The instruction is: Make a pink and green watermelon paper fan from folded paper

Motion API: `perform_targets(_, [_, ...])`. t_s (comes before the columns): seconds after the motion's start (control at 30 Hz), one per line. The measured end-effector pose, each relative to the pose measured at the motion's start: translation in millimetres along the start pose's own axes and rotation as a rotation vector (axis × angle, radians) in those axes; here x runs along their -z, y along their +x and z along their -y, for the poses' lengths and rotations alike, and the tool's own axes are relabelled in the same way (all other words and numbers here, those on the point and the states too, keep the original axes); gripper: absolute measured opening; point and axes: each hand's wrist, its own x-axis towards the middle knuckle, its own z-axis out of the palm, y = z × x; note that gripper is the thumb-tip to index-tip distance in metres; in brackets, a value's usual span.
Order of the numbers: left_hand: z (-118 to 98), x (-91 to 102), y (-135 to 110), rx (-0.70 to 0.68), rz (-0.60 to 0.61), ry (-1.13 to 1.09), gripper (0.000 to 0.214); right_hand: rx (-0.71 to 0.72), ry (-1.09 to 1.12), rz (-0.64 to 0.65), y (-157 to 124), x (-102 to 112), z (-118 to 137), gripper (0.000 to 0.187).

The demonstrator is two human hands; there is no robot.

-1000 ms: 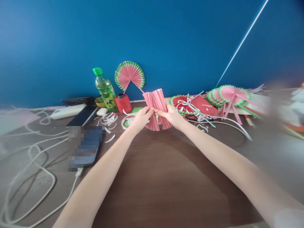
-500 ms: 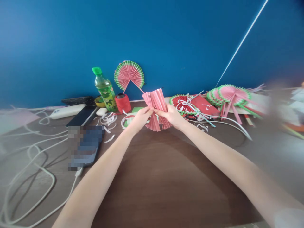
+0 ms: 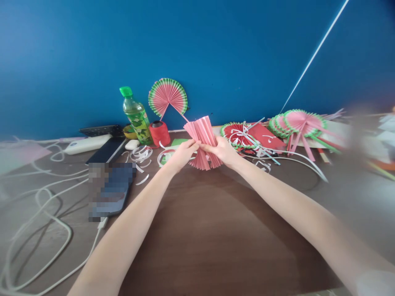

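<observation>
Pleated pink paper (image 3: pixel 204 128) is pinched at its middle between my two hands, above the dark table. Its folds spread out above and below the pinch. My left hand (image 3: pixel 184 153) closes on it from the left, with thumb and fingertips at the centre. My right hand (image 3: pixel 224 152) grips it from the right, its thumb meeting the left thumb. The fingers behind the paper are hidden. Just behind my left hand lie green paper (image 3: pixel 178 142) and curled white strips.
A finished paper fan (image 3: pixel 168 96) leans on the blue wall beside a green bottle (image 3: pixel 135 117) and a red thread spool (image 3: pixel 159 132). More fans (image 3: pixel 296 122) lie at right, near red paper (image 3: pixel 267 135). At left are a phone (image 3: pixel 114 191) and white cables (image 3: pixel 69 230).
The upper folds of the pink paper have drawn slightly closer together and tilted a little left. Both hands keep their grip in nearly the same place.
</observation>
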Motion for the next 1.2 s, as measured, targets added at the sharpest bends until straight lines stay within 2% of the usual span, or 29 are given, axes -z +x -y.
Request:
perform_targets(0.13, [1,1.8,1,-0.014,0.002,0.090,0.017,0.023,-0.047,-0.006,1,0,-3,0.053])
perform_targets(0.4, [-6,3.6,0,-0.094,0.015,0.411,0.017,0.096,-0.142,0.000,2,0,-7,0.052])
perform_targets(0.73, [-13,6.1,-1,-0.128,0.067,0.636,0.019,0.104,-0.231,0.040,2,3,-2,0.045])
perform_targets(0.87, [-17,5.2,-2,-0.156,0.075,0.612,0.020,0.111,-0.240,0.056,1,3,1,0.045])
perform_targets(1.03, [-20,5.7,-5,-0.029,0.034,0.418,0.017,0.070,-0.240,0.039,3,6,1,0.049])
perform_targets(1.2, [-20,9.9,-7,-0.002,0.137,0.277,0.007,0.052,-0.079,0.090,7,9,-3,0.044])
